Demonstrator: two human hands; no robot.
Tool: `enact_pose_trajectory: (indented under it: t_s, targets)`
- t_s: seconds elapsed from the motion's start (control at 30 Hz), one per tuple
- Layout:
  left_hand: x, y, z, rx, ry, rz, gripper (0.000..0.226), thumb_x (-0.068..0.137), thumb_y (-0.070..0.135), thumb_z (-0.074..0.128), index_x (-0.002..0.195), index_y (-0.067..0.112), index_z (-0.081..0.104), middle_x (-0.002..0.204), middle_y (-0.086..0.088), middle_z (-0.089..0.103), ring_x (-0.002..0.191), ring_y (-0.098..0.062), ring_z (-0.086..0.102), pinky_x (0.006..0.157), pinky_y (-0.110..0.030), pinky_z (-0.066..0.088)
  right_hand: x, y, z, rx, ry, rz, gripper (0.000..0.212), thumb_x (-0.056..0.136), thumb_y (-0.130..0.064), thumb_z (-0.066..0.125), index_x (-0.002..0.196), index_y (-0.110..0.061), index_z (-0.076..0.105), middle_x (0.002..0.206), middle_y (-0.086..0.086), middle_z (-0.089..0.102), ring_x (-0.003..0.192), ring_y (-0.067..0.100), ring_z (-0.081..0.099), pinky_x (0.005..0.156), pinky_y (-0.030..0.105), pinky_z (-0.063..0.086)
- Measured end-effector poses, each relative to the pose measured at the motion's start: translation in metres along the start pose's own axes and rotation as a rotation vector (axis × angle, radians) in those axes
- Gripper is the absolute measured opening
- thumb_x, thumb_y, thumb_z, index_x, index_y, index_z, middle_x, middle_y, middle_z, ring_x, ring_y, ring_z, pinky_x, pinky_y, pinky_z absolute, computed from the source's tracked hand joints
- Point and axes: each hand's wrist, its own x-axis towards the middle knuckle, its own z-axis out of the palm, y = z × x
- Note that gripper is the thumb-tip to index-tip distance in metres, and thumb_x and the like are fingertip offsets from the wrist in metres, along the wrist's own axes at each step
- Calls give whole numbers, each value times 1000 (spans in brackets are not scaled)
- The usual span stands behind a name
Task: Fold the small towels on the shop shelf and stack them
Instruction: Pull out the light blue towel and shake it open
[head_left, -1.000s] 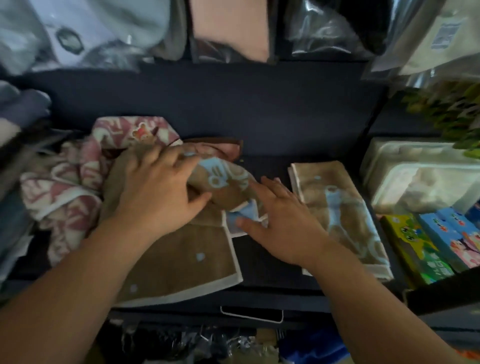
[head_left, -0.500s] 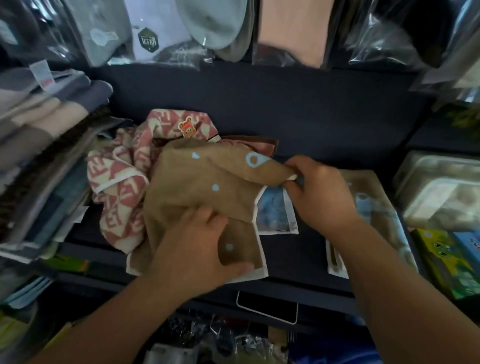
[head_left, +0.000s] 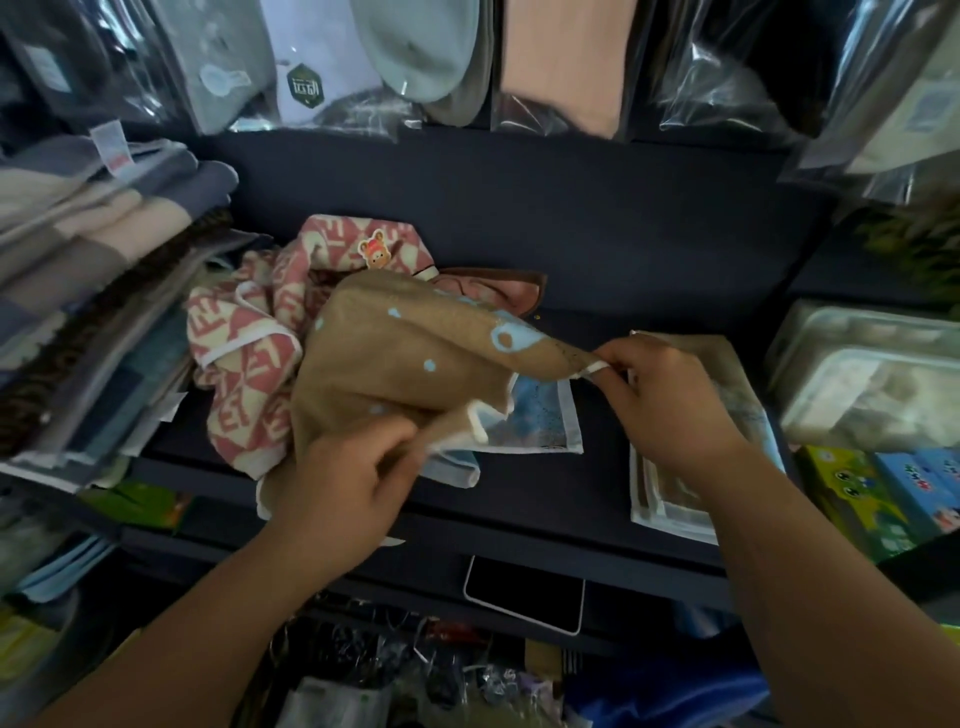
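A tan towel with pale blue dots (head_left: 410, 358) is lifted off the dark shelf (head_left: 519, 499) between my hands. My left hand (head_left: 343, 478) pinches its near edge; my right hand (head_left: 660, 400) pinches its right corner by the white hem. Under it lies a blue-faced towel (head_left: 540, 421). A crumpled pink and cream patterned towel (head_left: 249, 353) sits to the left. Beneath my right wrist a folded tan towel (head_left: 670, 499) lies flat, partly hidden.
A stack of folded grey and beige cloth (head_left: 93, 260) fills the left. Clear plastic boxes (head_left: 872, 379) and colourful cartons (head_left: 878, 488) stand at the right. Bagged goods (head_left: 363, 62) hang above. A tablet (head_left: 524, 592) sits under the shelf's front edge.
Both hands have raised the tan towel and pulled it wider; my right hand moved right with its corner, and my left hand shifted from pressing flat to pinching the near edge.
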Motion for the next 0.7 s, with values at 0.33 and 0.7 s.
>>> enact_pose_trajectory:
  t_s: [0.33,0.7]
  targets:
    - [24,23,-79,-478,516,-422,29,78,42,68,102,28,60,103,5,69,94,-14,68,77,-37,54,14,-29,-45,273,330,29,26,106,-27,44,89,-12,54,71,-7,53,63,2,51,55,14,35]
    - [52,25,-161,-953,635,-405,16,101,21,56,110,18,68,99,3,79,89,-17,76,66,-34,62,24,-83,-135,150,490,23,48,99,-46,51,76,-5,58,64,8,53,60,16,46,57,35,33]
